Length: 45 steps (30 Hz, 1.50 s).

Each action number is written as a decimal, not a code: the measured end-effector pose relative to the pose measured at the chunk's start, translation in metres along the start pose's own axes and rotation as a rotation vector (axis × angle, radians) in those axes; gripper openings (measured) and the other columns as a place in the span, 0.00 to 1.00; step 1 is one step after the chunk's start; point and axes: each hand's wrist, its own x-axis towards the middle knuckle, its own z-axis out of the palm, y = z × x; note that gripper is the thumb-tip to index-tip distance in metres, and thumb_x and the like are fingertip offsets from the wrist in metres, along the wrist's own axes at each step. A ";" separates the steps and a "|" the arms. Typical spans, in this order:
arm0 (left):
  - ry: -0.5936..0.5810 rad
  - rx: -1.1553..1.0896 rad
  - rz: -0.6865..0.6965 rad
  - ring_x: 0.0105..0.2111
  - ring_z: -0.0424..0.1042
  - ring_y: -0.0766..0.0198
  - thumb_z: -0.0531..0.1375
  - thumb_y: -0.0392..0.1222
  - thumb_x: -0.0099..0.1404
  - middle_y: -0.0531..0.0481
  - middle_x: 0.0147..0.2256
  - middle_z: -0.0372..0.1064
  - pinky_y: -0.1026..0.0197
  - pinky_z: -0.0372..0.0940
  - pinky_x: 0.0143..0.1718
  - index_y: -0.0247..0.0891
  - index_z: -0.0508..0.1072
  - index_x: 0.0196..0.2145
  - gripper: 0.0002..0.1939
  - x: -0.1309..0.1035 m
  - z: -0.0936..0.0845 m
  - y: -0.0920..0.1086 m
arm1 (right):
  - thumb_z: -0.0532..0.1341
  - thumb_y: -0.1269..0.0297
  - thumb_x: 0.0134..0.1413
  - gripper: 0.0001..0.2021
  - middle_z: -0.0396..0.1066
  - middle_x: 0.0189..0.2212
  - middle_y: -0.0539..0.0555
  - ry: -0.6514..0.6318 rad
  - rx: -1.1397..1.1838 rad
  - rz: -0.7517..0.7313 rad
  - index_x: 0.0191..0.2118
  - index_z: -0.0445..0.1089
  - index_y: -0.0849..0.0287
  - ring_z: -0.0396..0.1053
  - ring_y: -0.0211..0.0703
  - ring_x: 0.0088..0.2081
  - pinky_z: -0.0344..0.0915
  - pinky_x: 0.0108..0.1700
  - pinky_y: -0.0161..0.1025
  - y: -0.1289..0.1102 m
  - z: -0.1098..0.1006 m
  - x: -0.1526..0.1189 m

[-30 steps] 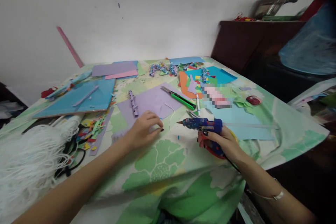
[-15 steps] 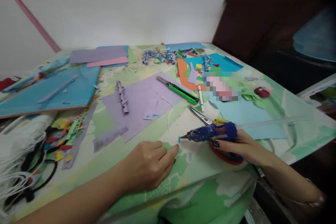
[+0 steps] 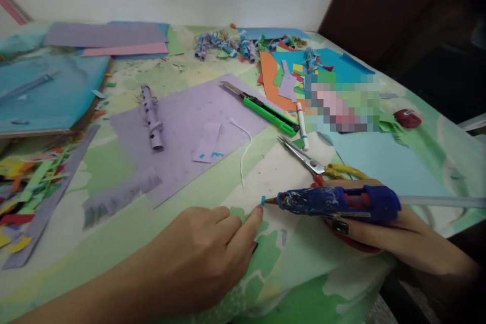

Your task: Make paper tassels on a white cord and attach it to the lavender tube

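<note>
My right hand (image 3: 383,233) is wrapped round a blue glue gun (image 3: 337,202), whose nozzle points left. The nozzle tip touches or nearly touches a tiny blue paper piece (image 3: 263,200). That piece sits at the index fingertip of my left hand (image 3: 216,253), whose other fingers are curled in; whether it is pinched or only touched is hard to tell. Scissors (image 3: 311,162) with yellow and red handles lie just behind the glue gun. A white string (image 3: 248,149) lies beyond my left hand, partly over a purple sheet (image 3: 178,111).
A green cutter (image 3: 269,115), a white marker (image 3: 302,126) and a purple paper tube (image 3: 152,119) lie mid-table. Paper scraps (image 3: 34,182) and a blue board (image 3: 53,96) are at left. Coloured sheets, small paper tubes (image 3: 224,44) and a dark red object (image 3: 407,118) lie farther back and right.
The view has moved closer and lower, so the table objects look larger. The glue gun's nozzle stays by the blue piece, and both hands keep nearly the same pose.
</note>
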 end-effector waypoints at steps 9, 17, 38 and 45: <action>-0.042 0.052 0.016 0.17 0.63 0.62 0.49 0.35 0.67 0.51 0.20 0.64 0.58 0.57 0.13 0.26 0.65 0.52 0.18 -0.002 0.004 0.000 | 0.66 0.55 0.48 0.24 0.73 0.50 0.55 -0.066 -0.135 -0.155 0.53 0.70 0.45 0.71 0.62 0.49 0.75 0.40 0.47 0.020 -0.009 -0.005; -0.160 0.060 0.013 0.20 0.65 0.61 0.52 0.31 0.63 0.51 0.24 0.64 0.57 0.61 0.15 0.22 0.62 0.55 0.22 -0.007 0.003 0.002 | 0.67 0.51 0.44 0.26 0.72 0.51 0.53 -0.031 -0.255 -0.153 0.53 0.69 0.44 0.70 0.64 0.51 0.76 0.39 0.50 0.019 -0.010 -0.007; -0.068 0.038 -0.006 0.19 0.63 0.63 0.49 0.36 0.69 0.53 0.22 0.63 0.59 0.57 0.14 0.23 0.64 0.53 0.18 -0.004 0.002 0.001 | 0.66 0.50 0.45 0.26 0.72 0.50 0.54 -0.020 -0.343 -0.175 0.53 0.68 0.44 0.71 0.63 0.49 0.76 0.39 0.50 0.021 -0.014 -0.008; -0.097 0.045 -0.005 0.18 0.63 0.62 0.50 0.33 0.66 0.53 0.22 0.63 0.59 0.56 0.14 0.23 0.63 0.54 0.19 -0.007 0.004 0.002 | 0.66 0.50 0.44 0.26 0.72 0.50 0.54 -0.018 -0.346 -0.181 0.53 0.68 0.44 0.72 0.63 0.47 0.76 0.38 0.51 0.021 -0.013 -0.009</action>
